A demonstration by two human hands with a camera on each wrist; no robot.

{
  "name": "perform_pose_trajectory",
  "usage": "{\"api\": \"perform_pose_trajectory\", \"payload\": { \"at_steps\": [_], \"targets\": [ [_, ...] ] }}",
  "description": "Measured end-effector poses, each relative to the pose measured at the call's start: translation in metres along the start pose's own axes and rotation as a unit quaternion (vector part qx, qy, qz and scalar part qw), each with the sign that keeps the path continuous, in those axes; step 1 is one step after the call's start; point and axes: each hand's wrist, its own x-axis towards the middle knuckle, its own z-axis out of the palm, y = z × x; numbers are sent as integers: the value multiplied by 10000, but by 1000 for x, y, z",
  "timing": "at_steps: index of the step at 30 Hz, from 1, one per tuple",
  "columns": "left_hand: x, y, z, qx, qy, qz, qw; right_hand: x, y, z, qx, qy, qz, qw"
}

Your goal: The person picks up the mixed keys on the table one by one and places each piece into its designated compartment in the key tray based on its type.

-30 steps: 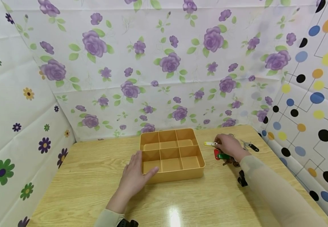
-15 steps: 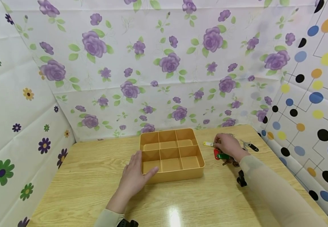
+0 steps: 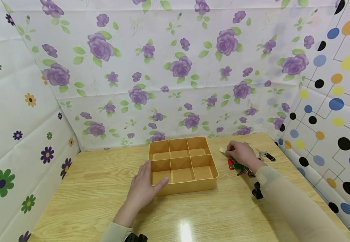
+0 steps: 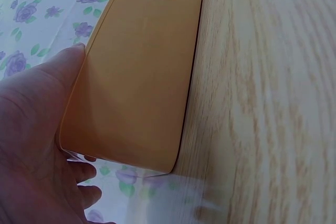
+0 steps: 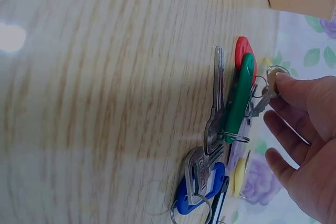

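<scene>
My left hand (image 3: pixel 143 188) rests at the front left corner of a tan box (image 3: pixel 190 186) with several compartments. Its thumb lies over the front rim and its straight fingers run along the left side. To the box's right, my right hand (image 3: pixel 244 155) pinches a key (image 5: pixel 271 88) by its head, with a ring through it. A yellow tag (image 3: pixel 221 150) pokes out left of those fingertips. Just below the hand lie keys with a red tag (image 3: pixel 230 164) and a green tag (image 3: pixel 238 166); the right wrist view also has a blue tag (image 5: pixel 182 198).
A key with a black tag (image 3: pixel 270 157) lies to the right of my right hand, near the table's right side. The wooden table (image 3: pixel 102 181) meets a flowered cloth wall (image 3: pixel 163 111) at the back and a dotted one (image 3: pixel 326 148) at the right.
The yellow tag at my right fingertips has turned, its far end now tilting up toward the back. My left hand and the box have stayed in place.
</scene>
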Motion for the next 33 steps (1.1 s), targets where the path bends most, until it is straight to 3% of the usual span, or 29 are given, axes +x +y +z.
{"api": "perform_pose_trajectory", "payload": {
  "at_steps": [18,33],
  "targets": [
    [2,-3,2,-28,-7,-7,10000,-5,-7,-2,62,77,-354,9993],
    [1,-1,1,-87,-5,-15,10000,-2,-5,2,73,-122,-140,9998]
  ]
}}
